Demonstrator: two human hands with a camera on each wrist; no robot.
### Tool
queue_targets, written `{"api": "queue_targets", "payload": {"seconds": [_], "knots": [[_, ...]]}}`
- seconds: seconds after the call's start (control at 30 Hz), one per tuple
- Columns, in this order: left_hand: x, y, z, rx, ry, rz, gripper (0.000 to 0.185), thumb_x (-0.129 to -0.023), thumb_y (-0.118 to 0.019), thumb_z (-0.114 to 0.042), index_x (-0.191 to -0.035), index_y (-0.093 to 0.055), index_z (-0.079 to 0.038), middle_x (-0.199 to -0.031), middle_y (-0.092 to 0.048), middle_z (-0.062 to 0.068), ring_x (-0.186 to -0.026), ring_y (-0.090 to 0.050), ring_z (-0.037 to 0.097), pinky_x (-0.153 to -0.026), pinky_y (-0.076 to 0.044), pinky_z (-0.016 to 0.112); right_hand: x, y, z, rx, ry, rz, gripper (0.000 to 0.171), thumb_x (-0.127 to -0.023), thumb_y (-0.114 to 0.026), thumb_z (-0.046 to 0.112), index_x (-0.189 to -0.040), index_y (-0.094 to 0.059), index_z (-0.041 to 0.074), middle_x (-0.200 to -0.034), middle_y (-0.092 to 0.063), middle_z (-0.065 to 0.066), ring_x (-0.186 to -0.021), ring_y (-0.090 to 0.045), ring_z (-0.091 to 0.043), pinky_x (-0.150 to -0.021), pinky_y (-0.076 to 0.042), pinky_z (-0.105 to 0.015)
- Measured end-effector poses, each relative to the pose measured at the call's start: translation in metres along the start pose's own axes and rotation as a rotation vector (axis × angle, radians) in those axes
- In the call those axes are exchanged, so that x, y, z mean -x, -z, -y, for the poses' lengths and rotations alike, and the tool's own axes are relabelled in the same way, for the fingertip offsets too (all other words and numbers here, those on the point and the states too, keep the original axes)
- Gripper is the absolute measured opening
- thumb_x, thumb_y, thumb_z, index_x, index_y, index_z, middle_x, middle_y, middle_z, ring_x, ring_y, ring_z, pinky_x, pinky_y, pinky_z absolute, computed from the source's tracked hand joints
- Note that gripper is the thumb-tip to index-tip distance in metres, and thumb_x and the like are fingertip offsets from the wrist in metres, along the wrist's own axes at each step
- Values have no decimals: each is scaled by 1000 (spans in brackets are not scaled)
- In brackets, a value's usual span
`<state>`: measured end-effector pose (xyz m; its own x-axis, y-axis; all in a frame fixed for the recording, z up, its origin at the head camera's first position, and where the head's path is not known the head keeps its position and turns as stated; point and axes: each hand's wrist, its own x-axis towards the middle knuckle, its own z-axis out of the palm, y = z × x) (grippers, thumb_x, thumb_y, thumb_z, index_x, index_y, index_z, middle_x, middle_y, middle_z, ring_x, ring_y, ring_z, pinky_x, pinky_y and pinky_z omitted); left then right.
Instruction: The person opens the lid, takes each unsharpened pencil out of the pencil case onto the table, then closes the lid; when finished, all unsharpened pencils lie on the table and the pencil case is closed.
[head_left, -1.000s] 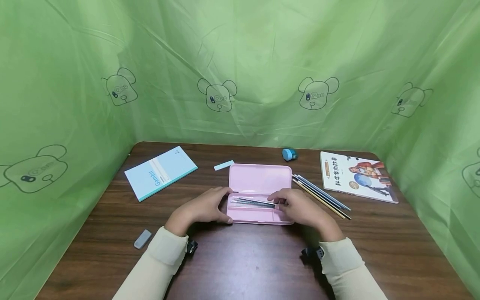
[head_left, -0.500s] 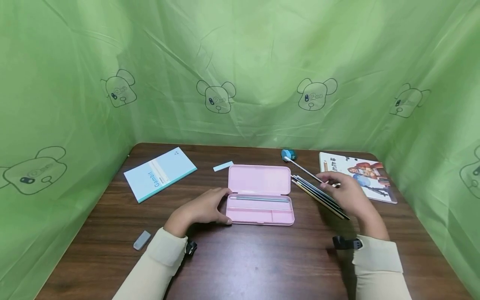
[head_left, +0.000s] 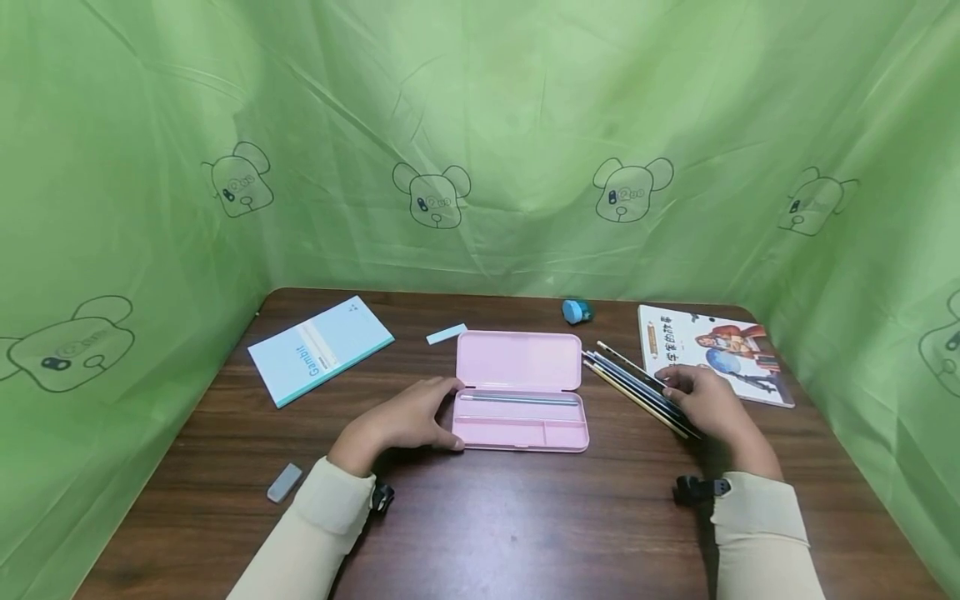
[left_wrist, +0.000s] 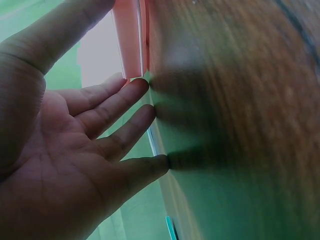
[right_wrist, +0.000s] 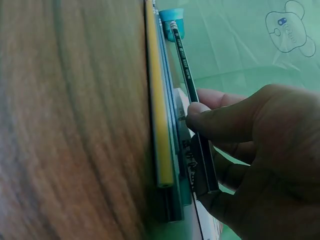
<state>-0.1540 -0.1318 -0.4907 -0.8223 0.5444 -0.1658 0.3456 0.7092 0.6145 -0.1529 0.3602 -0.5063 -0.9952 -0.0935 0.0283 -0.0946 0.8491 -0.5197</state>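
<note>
A pink pencil case (head_left: 498, 432) lies open on the table with slim silvery-green pencils (head_left: 517, 400) in its back compartment. At its left end my left hand (head_left: 408, 415) rests with the thumb at the front corner and the fingers by the hinge; in the left wrist view the fingers are spread and mostly straight. To the right of the case, my right hand (head_left: 708, 404) pinches a dark green pencil (right_wrist: 182, 57) between thumb and fingers. That pencil slants over a bundle of pencils (head_left: 633, 392), whose yellow one (right_wrist: 161, 100) shows plainly in the right wrist view.
Behind the right hand lies a picture book (head_left: 720, 354). A blue sharpener (head_left: 577, 312) and a pale blue strip (head_left: 446, 334) sit behind the case. On the left are a light blue notebook (head_left: 322, 350) and a grey eraser (head_left: 284, 482). Green curtain surrounds the table.
My right hand has left the case and moved right to the pencil bundle. The pencil in it has been lowered since half a second ago. My left hand has stayed at the case.
</note>
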Motion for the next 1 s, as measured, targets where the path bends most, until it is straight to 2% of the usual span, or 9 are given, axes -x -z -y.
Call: {"api": "queue_targets", "payload": {"seconds": [0.3, 0.8, 1.0], "knots": [[0, 0, 1, -1, -6, -2, 83, -85, -99, -29, -152, -59, -4, -155, -63, 17, -149, -56, 34, -128, -45, 53, 1, -3, -1, -39, -12, 58, 19, -106, -69, 1, -122, -77, -1, -104, -80, -18, -94, -69, -24, -83, -52, -40], [0, 0, 1, 11, 2, 2, 85, -85, -100, -29, -154, -58, -3, -158, -61, 19, -153, -54, 36, -129, -43, 54, 1, -2, -3, -48, -15, 65, 22, -106, -69, 2, -126, -77, -2, -108, -80, -20, -96, -70, -25, -84, -52, -38], [0, 0, 1, 12, -2, 0, 84, -85, -99, -28, -153, -58, -3, -157, -62, 18, -151, -55, 35, -129, -44, 54, 2, 0, -2, -36, -15, 55, 23, -107, -68, 3, -127, -77, -1, -111, -81, -21, -100, -72, -28, -86, -53, -41]]}}
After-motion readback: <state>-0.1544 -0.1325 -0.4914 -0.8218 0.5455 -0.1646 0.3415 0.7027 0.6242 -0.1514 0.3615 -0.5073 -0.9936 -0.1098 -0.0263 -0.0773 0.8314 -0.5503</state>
